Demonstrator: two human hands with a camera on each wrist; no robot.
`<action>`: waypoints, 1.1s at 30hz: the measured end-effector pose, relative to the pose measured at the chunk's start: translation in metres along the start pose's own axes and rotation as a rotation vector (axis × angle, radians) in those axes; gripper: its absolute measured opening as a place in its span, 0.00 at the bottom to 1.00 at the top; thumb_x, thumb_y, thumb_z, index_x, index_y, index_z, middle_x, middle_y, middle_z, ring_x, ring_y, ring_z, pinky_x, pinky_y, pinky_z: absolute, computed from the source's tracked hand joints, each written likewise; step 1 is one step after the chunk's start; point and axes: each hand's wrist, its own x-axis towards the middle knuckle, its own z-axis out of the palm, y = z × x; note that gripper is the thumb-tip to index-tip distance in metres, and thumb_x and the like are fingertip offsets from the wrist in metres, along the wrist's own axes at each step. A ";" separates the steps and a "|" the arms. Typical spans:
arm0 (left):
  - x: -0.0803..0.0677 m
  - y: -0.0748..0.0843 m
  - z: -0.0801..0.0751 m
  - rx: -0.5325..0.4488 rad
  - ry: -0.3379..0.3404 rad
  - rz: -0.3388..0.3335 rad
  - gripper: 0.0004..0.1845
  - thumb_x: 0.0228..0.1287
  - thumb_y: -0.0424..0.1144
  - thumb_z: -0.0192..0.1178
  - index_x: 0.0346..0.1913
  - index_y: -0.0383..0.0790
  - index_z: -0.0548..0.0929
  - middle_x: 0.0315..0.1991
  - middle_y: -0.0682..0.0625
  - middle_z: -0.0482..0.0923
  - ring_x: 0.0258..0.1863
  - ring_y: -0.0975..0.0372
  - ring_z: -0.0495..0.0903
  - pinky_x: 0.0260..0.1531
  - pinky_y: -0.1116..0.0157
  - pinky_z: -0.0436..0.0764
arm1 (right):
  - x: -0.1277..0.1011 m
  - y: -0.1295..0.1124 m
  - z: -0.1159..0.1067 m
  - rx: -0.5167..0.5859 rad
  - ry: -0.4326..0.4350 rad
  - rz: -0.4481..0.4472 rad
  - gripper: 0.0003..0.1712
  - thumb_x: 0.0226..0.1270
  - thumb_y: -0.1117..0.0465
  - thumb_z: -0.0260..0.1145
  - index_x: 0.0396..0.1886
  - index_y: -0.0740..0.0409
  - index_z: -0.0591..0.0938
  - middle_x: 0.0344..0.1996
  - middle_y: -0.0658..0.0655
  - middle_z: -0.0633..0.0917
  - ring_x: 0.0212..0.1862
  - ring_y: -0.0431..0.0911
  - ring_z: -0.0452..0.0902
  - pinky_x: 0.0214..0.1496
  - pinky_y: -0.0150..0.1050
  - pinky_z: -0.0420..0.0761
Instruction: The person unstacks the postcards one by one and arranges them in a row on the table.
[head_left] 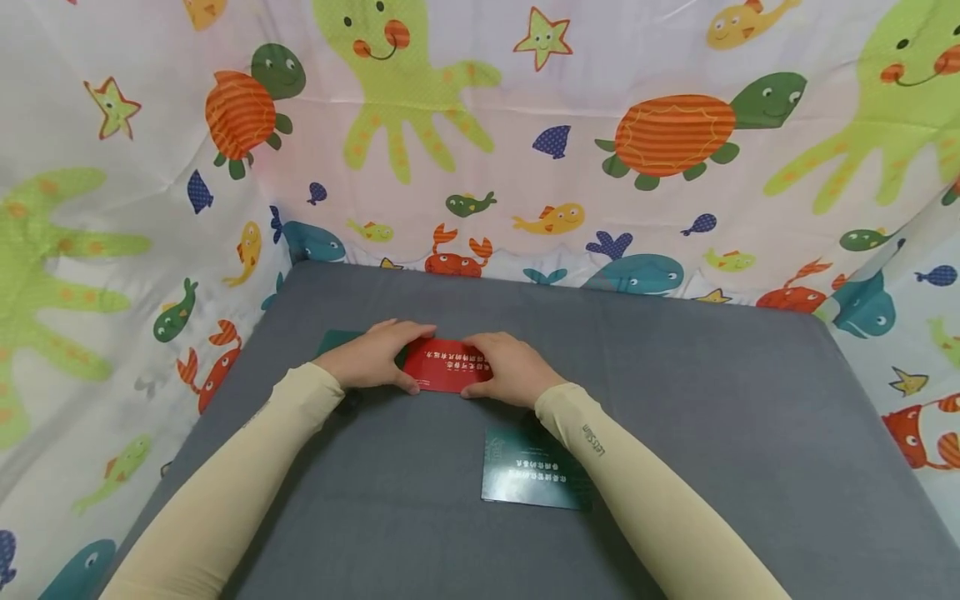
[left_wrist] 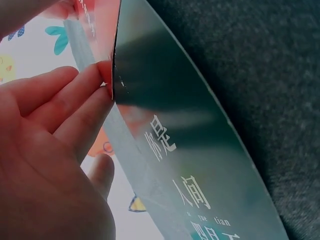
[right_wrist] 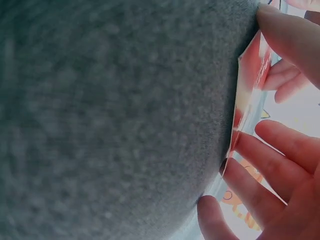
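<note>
A red card [head_left: 447, 367] with white print lies tilted just above the grey table [head_left: 712, 417], held between both hands. My left hand [head_left: 401, 360] grips its left end, thumb at the near corner. My right hand [head_left: 480, 368] grips its right end. In the left wrist view my left fingertips [left_wrist: 95, 85] touch the red card's edge [left_wrist: 102, 30], and a dark green card [left_wrist: 175, 130] lies right beneath it. In the right wrist view the right fingers [right_wrist: 272, 160] and thumb pinch the red card [right_wrist: 248, 85]. That green card [head_left: 339, 339] peeks out under my left hand.
A second dark green card [head_left: 528, 468] with white print lies flat on the table, partly under my right forearm. A cloth with sea animals [head_left: 525, 125] walls in the table at the back and both sides.
</note>
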 end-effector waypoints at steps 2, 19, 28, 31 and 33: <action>0.002 0.001 0.000 -0.004 0.002 0.003 0.56 0.54 0.49 0.84 0.84 0.44 0.66 0.79 0.46 0.72 0.79 0.50 0.68 0.87 0.42 0.49 | -0.001 0.000 -0.001 -0.006 0.003 0.008 0.51 0.61 0.40 0.82 0.80 0.49 0.74 0.74 0.53 0.80 0.74 0.52 0.74 0.79 0.53 0.74; -0.003 0.035 0.019 0.023 0.081 0.055 0.60 0.50 0.50 0.85 0.85 0.44 0.63 0.82 0.49 0.67 0.80 0.52 0.65 0.86 0.42 0.50 | -0.028 0.033 -0.015 0.062 0.032 0.049 0.51 0.66 0.35 0.77 0.83 0.48 0.69 0.80 0.52 0.73 0.81 0.52 0.69 0.83 0.56 0.70; -0.034 0.111 0.051 0.004 0.046 0.207 0.53 0.61 0.56 0.79 0.85 0.51 0.64 0.82 0.53 0.68 0.81 0.56 0.68 0.82 0.49 0.67 | -0.117 0.044 -0.018 0.020 0.078 0.027 0.50 0.65 0.32 0.77 0.80 0.48 0.74 0.76 0.54 0.79 0.77 0.54 0.74 0.79 0.59 0.75; -0.041 0.126 0.063 0.034 0.016 0.216 0.52 0.62 0.58 0.78 0.85 0.50 0.64 0.81 0.53 0.70 0.78 0.58 0.71 0.78 0.52 0.74 | -0.141 0.042 -0.010 0.012 0.073 0.020 0.50 0.63 0.30 0.77 0.79 0.48 0.76 0.73 0.53 0.81 0.74 0.52 0.77 0.77 0.58 0.77; -0.046 0.133 0.074 0.075 0.000 0.215 0.54 0.61 0.61 0.78 0.85 0.49 0.64 0.80 0.53 0.70 0.77 0.58 0.73 0.77 0.53 0.75 | -0.155 0.040 -0.007 0.022 0.065 0.017 0.51 0.59 0.29 0.79 0.78 0.47 0.77 0.72 0.51 0.82 0.73 0.51 0.78 0.75 0.57 0.79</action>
